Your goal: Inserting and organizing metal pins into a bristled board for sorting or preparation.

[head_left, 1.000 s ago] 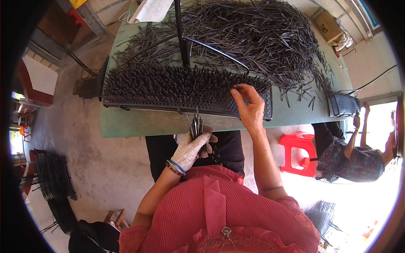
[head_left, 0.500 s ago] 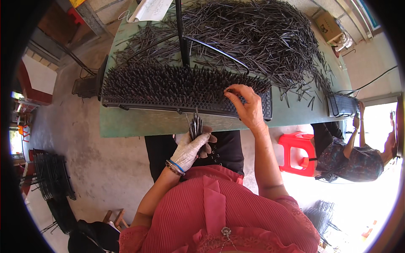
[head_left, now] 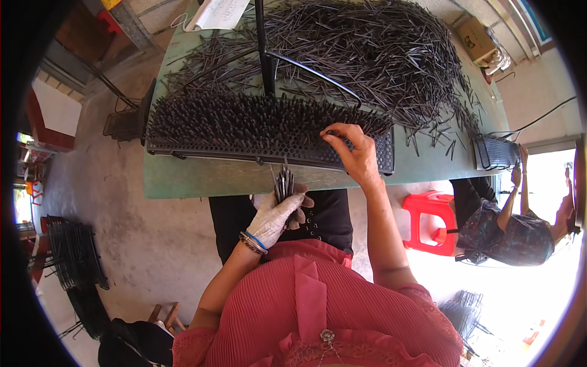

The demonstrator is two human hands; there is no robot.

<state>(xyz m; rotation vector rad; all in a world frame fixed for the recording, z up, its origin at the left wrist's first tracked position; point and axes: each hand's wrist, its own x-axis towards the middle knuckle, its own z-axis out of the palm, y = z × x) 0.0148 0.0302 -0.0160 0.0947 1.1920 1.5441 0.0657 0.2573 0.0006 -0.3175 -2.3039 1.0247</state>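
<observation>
Right hand: bare right hand [head_left: 354,153] rests fingertips-down on the black perforated rack [head_left: 269,131], fingers bunched as if pinching one thin rod; the pinch itself is hidden.
Left hand: gloved left hand [head_left: 278,214] fists a bundle of dark rods [head_left: 283,182], upright at the green table [head_left: 202,177] edge.
Rods: likely light, stiff and sharp-ended; best held mid-shaft, since a loose bundle may slide apart.
Loose pile [head_left: 367,55]: heaped beyond the rack.
Change: right hand has shifted slightly left along the rack since a second ago; the bundle stays put.
Bystander: a seated person [head_left: 507,226] beside a red stool [head_left: 431,217].
</observation>
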